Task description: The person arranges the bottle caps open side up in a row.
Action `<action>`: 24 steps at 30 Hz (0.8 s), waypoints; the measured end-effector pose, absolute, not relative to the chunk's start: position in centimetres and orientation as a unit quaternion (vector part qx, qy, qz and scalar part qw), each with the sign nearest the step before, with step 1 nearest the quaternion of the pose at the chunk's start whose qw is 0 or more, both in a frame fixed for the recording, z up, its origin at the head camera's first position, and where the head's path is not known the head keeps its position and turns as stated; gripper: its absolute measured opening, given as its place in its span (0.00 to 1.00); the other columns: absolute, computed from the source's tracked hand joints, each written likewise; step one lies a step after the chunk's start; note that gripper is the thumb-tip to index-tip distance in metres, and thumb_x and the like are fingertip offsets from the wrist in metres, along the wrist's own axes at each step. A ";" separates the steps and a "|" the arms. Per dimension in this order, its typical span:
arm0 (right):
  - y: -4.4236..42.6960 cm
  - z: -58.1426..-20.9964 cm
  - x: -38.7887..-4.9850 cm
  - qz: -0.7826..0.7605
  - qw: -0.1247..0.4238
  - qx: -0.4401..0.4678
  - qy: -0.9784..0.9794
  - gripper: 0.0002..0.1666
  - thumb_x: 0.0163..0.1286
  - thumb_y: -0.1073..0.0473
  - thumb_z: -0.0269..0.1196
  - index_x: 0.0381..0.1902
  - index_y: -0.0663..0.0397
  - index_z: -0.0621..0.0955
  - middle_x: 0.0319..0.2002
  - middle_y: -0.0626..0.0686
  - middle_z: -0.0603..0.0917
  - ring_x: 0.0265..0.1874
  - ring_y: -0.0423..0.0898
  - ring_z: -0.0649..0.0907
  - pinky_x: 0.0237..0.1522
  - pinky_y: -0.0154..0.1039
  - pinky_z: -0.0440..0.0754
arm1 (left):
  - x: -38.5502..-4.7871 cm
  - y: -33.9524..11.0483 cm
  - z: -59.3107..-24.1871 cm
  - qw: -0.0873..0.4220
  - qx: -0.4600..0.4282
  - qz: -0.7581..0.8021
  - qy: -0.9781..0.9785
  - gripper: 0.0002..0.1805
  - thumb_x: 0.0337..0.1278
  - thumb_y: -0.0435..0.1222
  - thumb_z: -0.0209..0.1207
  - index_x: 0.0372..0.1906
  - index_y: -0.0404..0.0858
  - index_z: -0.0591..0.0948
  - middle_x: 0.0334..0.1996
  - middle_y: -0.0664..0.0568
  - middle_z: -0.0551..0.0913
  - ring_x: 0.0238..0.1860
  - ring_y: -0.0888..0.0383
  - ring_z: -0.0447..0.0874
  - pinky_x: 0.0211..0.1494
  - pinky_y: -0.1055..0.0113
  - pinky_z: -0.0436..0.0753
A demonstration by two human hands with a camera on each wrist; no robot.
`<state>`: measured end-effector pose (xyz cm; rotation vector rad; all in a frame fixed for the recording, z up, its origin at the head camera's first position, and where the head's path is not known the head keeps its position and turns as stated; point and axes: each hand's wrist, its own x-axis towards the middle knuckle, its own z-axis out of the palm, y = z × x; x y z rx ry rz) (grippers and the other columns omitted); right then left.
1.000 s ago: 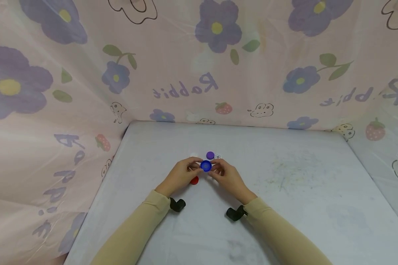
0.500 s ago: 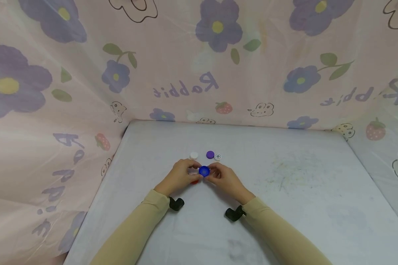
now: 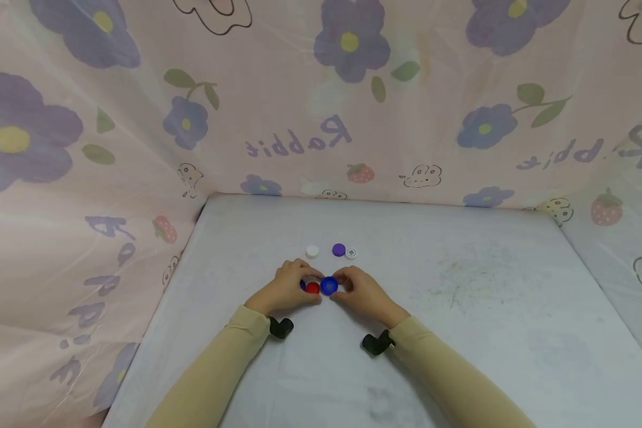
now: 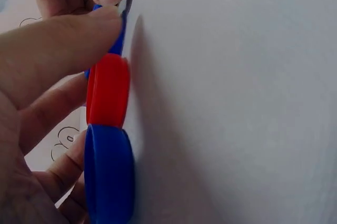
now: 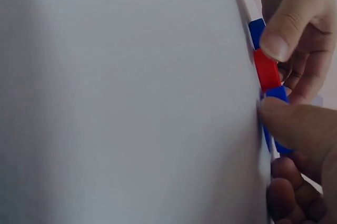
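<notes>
A blue bottle cap (image 3: pixel 329 286), hollow side up, is low over or on the table between the hands. My right hand (image 3: pixel 365 292) pinches it between thumb and fingers. Directly left of it lies a red cap (image 3: pixel 312 288), and left of that a second blue cap (image 4: pixel 110 174), mostly hidden under my fingers in the head view. My left hand (image 3: pixel 288 286) arches around the red cap with thumb and index finger apart. In the left wrist view its thumb (image 4: pixel 79 39) is beside the red and far blue caps; contact is unclear. The caps stand edge to edge in a row.
Behind the hands lie a white cap (image 3: pixel 312 252), a purple cap (image 3: pixel 339 249) and a white cap with a dark pattern (image 3: pixel 351 253). The white table (image 3: pixel 476 333) meets a flower-printed curtain (image 3: pixel 278 89) at the back and sides.
The blue cap, held up between both hands before, has come down toward me beside the red cap. My left hand has drawn left and its fingers have spread from the blue cap.
</notes>
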<state>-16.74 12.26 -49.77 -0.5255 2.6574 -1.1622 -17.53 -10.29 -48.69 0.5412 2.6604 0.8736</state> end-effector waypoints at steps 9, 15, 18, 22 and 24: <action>12.5 -50.0 -17.1 -0.391 0.113 -0.194 0.893 0.24 0.55 0.55 0.75 0.50 0.50 0.81 0.39 0.44 0.78 0.34 0.43 0.73 0.37 0.38 0.74 | -17.4 -10.3 -48.5 0.151 0.197 0.290 0.924 0.27 0.43 0.49 0.74 0.53 0.57 0.81 0.56 0.51 0.68 0.56 0.49 0.62 0.54 0.53 0.64; 12.6 -50.1 -17.1 -0.395 0.116 -0.198 0.890 0.25 0.55 0.55 0.75 0.49 0.50 0.81 0.39 0.45 0.78 0.34 0.44 0.73 0.37 0.38 0.74 | -17.3 -10.3 -48.5 0.144 0.200 0.282 0.927 0.27 0.44 0.49 0.73 0.53 0.57 0.80 0.56 0.51 0.68 0.57 0.48 0.62 0.55 0.53 0.64; 12.7 -50.2 -17.2 -0.395 0.117 -0.198 0.889 0.25 0.54 0.54 0.75 0.49 0.49 0.81 0.38 0.45 0.77 0.34 0.44 0.73 0.36 0.39 0.73 | -17.3 -10.3 -48.6 0.143 0.200 0.282 0.927 0.27 0.44 0.49 0.73 0.53 0.57 0.80 0.56 0.51 0.69 0.57 0.48 0.62 0.56 0.53 0.63; 12.7 -50.2 -17.2 -0.396 0.114 -0.202 0.889 0.25 0.54 0.54 0.75 0.50 0.49 0.81 0.38 0.44 0.76 0.34 0.44 0.73 0.36 0.39 0.73 | -17.3 -10.3 -48.6 0.143 0.199 0.283 0.927 0.27 0.44 0.49 0.73 0.54 0.57 0.80 0.56 0.52 0.69 0.57 0.49 0.61 0.56 0.53 0.63; 12.7 -50.3 -17.2 -0.394 0.112 -0.203 0.889 0.25 0.54 0.54 0.75 0.50 0.49 0.81 0.38 0.44 0.76 0.34 0.44 0.73 0.36 0.39 0.73 | -17.2 -10.3 -48.6 0.139 0.200 0.278 0.929 0.26 0.44 0.50 0.73 0.53 0.57 0.80 0.56 0.52 0.69 0.57 0.49 0.62 0.56 0.53 0.63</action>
